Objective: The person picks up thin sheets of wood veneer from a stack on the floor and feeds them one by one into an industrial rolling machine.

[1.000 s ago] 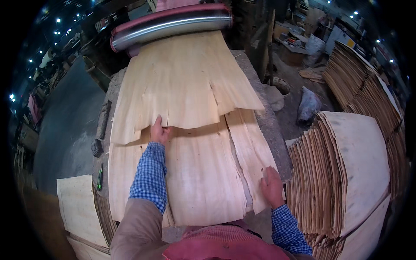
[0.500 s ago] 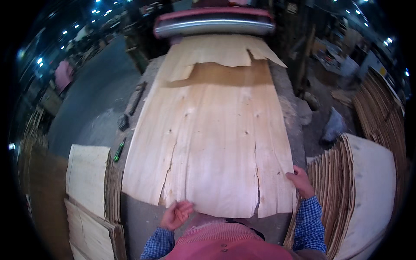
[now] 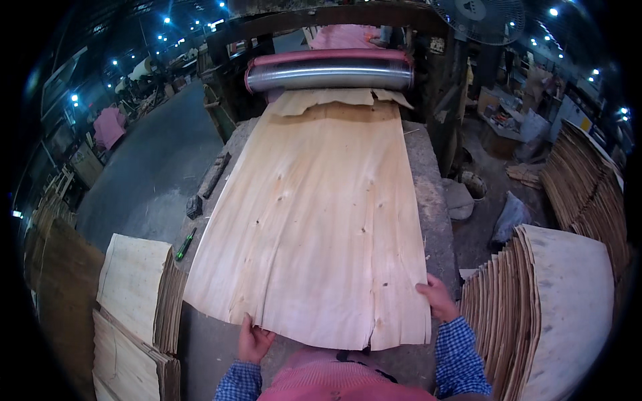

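A broad sheet of pale wood veneer (image 3: pixel 321 234) lies in front of me on a grey bench (image 3: pixel 224 327). My left hand (image 3: pixel 256 339) pinches its near edge left of the middle, thumb on top and fingers underneath. At the near right corner, my right hand (image 3: pixel 438 299) grips the side edge. Long cracks run inward from the near edge, and a few small knots dot the surface. Beyond the far end, another veneer piece (image 3: pixel 328 99) with a ragged edge overlaps the sheet and runs under a shiny metal roller (image 3: pixel 331 75) with a pink roller above it.
Stacks of veneer stand at the left (image 3: pixel 134 274) and right (image 3: pixel 568 287). A green-handled knife (image 3: pixel 185 245) and a dark block (image 3: pixel 194 207) lie along the bench's left edge. A fan (image 3: pixel 478 17) hangs at the upper right. A bucket (image 3: pixel 473 185) stands beyond the bench.
The near end of the sheet has shifted left, and its cracks look narrower. My left hand has closed on the near edge. The ragged veneer piece has moved farther under the roller.
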Motion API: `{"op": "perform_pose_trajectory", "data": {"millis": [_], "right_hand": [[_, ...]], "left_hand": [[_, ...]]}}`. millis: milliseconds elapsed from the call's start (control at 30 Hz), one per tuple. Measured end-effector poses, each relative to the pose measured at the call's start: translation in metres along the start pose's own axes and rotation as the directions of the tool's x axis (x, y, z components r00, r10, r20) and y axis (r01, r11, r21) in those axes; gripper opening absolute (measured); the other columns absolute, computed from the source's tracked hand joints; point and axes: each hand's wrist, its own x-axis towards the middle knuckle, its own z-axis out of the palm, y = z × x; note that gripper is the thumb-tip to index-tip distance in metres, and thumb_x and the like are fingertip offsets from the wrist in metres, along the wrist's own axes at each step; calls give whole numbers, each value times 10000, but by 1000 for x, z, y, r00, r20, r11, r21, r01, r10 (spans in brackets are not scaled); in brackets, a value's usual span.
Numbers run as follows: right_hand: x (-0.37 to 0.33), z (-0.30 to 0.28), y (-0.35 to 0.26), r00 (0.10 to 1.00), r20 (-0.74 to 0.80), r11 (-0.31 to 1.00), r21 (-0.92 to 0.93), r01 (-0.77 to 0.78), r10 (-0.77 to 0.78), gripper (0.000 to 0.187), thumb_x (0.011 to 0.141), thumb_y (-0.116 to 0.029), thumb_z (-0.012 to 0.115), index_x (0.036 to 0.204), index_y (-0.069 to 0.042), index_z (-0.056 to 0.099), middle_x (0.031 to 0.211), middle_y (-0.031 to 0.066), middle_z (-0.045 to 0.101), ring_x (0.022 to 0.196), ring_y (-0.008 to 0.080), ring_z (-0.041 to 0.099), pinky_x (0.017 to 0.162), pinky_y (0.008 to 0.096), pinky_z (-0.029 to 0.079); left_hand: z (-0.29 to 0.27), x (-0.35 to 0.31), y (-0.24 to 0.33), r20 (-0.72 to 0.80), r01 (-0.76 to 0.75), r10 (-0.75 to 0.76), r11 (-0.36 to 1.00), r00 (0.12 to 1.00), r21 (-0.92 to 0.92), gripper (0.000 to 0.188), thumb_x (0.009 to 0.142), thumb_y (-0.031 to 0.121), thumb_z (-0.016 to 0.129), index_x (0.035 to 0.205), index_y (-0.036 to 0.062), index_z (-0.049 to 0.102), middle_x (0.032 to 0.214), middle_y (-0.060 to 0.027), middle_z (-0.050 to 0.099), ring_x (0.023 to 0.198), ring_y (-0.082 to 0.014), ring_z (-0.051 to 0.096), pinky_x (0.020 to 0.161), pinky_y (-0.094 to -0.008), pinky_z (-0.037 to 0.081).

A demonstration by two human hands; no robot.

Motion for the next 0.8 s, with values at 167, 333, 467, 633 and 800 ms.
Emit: {"op": "perform_pose_trajectory", "data": {"millis": [167,333,467,633,800], "right_hand": [[-14,-2,20,998,41,984,-173,54,-48,466,800,-10,572,1262,35,535,1110,102,636,962,182,607,841,309,487],[-67,0,-34,996,84,996,-93,-4,12,481,801,-12,581,1274,51,518,1140,109,628,1014,178,593,904,303,457],[-75,1,-68,998,59,999,-14,36,-35,482,799,-4,578,1275,48,519,1148,110,629,1024,179,595,916,305,458],[7,2,-105,993,84,996,-9,89,-88,459,806,-8,565,1258,60,526,1124,108,640,998,190,616,886,322,487],[69,-3,-103,992,50,882,465,81,-118,405,941,-218,506,1259,31,525,1166,127,636,1027,250,631,915,357,499]], "left_hand": [[-25,32,3,12,36,-37,995,999,93,491,990,383,451,1332,29,449,1329,-146,537,1200,-307,536,994,-488,449],[-17,-29,-2,33,12,-14,998,999,59,514,1004,346,400,1392,9,383,1383,-173,485,1266,-319,479,1062,-487,383],[5,-40,1,55,3,-2,1000,998,-16,501,1005,296,380,1388,-27,375,1384,-181,481,1267,-314,479,1086,-452,364],[71,27,29,132,-127,130,991,983,-35,439,988,235,412,1322,-49,442,1323,-175,537,1225,-292,517,1066,-422,395],[127,128,43,104,-120,134,984,985,-132,332,963,170,481,1220,-37,516,1221,-150,603,1135,-266,574,1012,-401,448]]}}
